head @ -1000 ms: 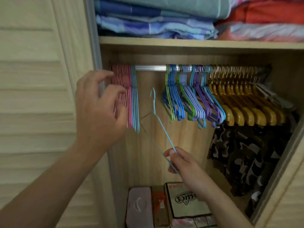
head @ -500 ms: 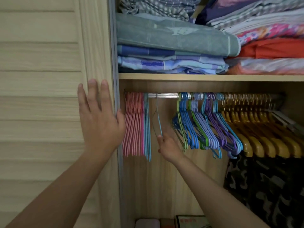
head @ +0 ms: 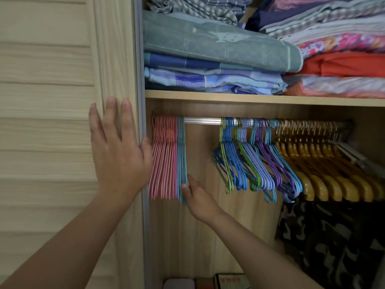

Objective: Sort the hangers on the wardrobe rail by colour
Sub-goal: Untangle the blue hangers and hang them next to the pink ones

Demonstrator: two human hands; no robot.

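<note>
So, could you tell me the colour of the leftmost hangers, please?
Pink leftmost hangers, head view.

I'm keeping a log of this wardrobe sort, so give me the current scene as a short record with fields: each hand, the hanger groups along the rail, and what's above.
left hand: left hand flat against the wardrobe door, fingers straight
right hand: right hand touching the lower end of the teal hangers; grip unclear
rail, far left: pink hangers, teal hangers right beside them
rail, middle: bare stretch of rail
rail, right: mixed blue, green and purple hangers, then yellow wooden hangers
shelf above: folded linens
</note>
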